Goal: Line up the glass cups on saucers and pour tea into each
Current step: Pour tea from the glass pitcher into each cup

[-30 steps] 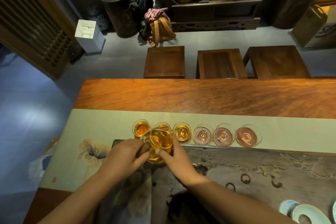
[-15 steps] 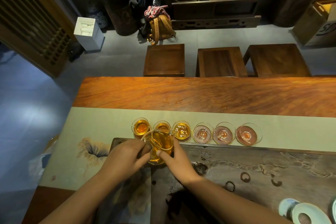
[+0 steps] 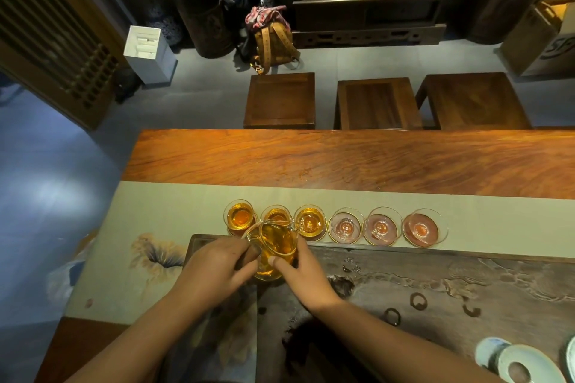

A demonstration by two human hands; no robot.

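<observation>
Several glass cups stand in a row on saucers along the pale table runner (image 3: 174, 211). The first cup (image 3: 240, 216), second cup (image 3: 276, 215) and third cup (image 3: 311, 221) hold amber tea. The fourth cup (image 3: 346, 225), fifth cup (image 3: 382, 226) and sixth cup (image 3: 423, 227) look empty. A glass pitcher (image 3: 275, 242) of tea is tilted, its spout over the third cup. My left hand (image 3: 214, 267) grips its handle side. My right hand (image 3: 306, 270) steadies its right side with fingers and thumb.
A dark carved tea tray (image 3: 435, 283) lies in front of the cups, wet in places. White porcelain pieces (image 3: 513, 364) sit at the bottom right. Three wooden stools (image 3: 376, 102) stand beyond the wooden table (image 3: 342, 158). A backpack (image 3: 273, 40) rests on the floor.
The pitcher and both hands have shifted slightly right along the row, and the spout now sits over the third cup, which holds more tea.
</observation>
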